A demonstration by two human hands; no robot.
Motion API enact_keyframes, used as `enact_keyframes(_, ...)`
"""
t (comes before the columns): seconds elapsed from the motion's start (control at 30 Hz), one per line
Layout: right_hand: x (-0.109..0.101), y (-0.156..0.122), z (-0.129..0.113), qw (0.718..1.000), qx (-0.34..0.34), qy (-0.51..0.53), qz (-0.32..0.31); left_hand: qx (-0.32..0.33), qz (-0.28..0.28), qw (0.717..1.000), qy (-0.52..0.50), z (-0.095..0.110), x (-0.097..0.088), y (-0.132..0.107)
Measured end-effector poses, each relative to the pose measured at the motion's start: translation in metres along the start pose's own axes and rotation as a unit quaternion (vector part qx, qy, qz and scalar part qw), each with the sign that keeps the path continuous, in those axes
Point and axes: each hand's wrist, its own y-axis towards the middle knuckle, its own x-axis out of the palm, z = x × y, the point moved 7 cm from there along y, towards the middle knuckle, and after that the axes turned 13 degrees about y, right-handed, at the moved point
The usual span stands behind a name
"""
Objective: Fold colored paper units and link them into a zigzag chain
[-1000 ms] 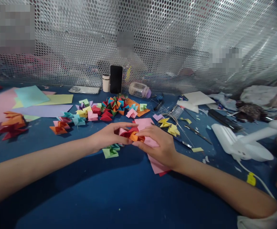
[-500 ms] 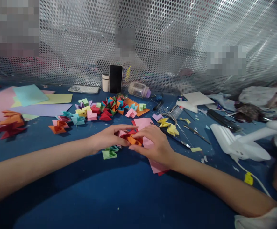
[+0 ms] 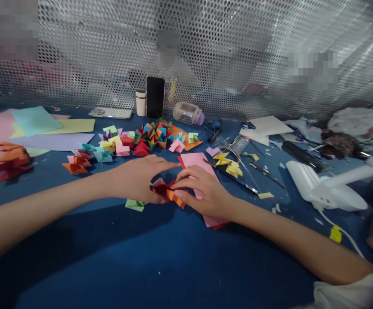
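Note:
My left hand [image 3: 138, 178] is curled around red and pink folded paper pieces [image 3: 159, 186], thumb below and fingers above. My right hand [image 3: 207, 191] pinches an orange folded paper piece [image 3: 176, 198] that sits directly against the red one. How far the pieces are joined is hidden by my fingers. A light green folded piece [image 3: 135, 204] lies under the edge of my left hand. Beneath my right hand rest pink paper sheets [image 3: 202, 161] with red ones under them.
Behind my hands lies a row of colourful folded pieces [image 3: 122, 148]. Loose paper sheets [image 3: 58, 140] spread at the left. A phone [image 3: 155, 98] and a jar [image 3: 186, 113] are by the perforated metal wall. Scissors [image 3: 238, 182] and a white lamp [image 3: 324, 189] are at the right.
The view has tilted slightly. My left hand has shifted and turned over the green piece, covering more of it. The orange piece has turned and moved slightly down between my hands.

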Motion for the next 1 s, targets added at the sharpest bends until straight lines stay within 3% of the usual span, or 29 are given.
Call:
enact_keyframes(0.17, -0.012, 0.003, 0.007, 0.999, 0.002, -0.021, 0.037, -0.028, 0.016, 0.993, 0.118, 0.016, 0.003, -0.005)
enact_keyframes(0.3, -0.013, 0.004, 0.016, 1.0, -0.004, -0.002, 0.021, -0.039, 0.013, 0.986, 0.159, 0.023, 0.01, -0.007)
enact_keyframes(0.5, -0.006, 0.002, 0.022, 0.998, -0.014, 0.029, -0.046, -0.001, -0.027, 0.994, 0.105, 0.019, 0.012, -0.003)
enact_keyframes(0.73, 0.003, 0.0, 0.019, 0.996, 0.006, 0.07, -0.057, 0.072, -0.056, 0.995, 0.035, 0.014, 0.011, 0.0)
enact_keyframes(0.87, 0.007, -0.002, 0.014, 0.997, -0.017, 0.067, -0.044, 0.081, -0.002, 0.994, 0.069, 0.012, 0.003, 0.001)
enact_keyframes(1.0, 0.01, -0.004, 0.015, 0.997, 0.012, 0.055, -0.045, 0.07, 0.078, 0.986, 0.127, 0.013, -0.013, 0.0)
